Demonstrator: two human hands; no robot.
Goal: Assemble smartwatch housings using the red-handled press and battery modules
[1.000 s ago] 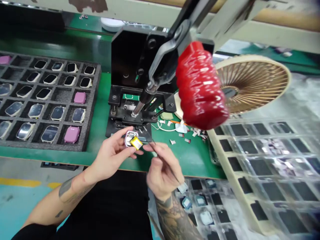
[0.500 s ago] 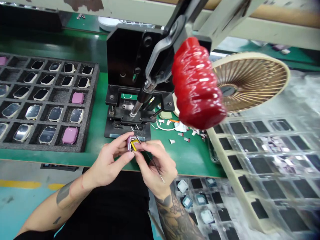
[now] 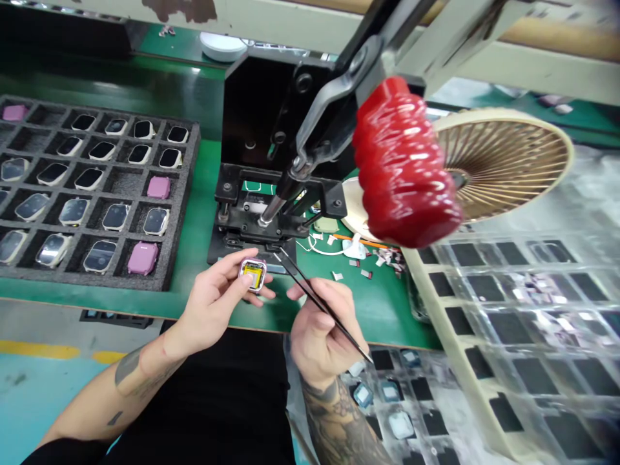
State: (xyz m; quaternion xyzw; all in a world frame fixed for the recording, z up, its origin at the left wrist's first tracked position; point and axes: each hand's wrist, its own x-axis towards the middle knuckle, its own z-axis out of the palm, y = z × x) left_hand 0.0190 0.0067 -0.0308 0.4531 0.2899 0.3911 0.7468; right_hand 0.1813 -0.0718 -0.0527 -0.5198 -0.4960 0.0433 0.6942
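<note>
My left hand (image 3: 217, 300) is closed around a small purple smartwatch case (image 3: 262, 265), its open side turned up. Inside the case shows a yellow battery (image 3: 253, 279), with my left thumb resting at its edge. Dark tweezers (image 3: 322, 303) lie in my right hand (image 3: 327, 329), gripped between thumb and fingers. The tweezers' two tips are apart and point up and left toward the press base, with nothing between them. A gap separates my right hand from the watch case.
Ahead stands a black lever press (image 3: 271, 129) with a red handle (image 3: 407, 168). At left, a foam tray (image 3: 186, 194) holds several watches and purple cases. Small parts (image 3: 387, 258) are scattered right of the press, near a fan (image 3: 513, 161) and clear plastic trays (image 3: 513, 303).
My right hand has drawn back to the right from the case, and the tweezers have swung into view. My left hand has tilted the case so its inside faces up. The view has shifted slightly.
</note>
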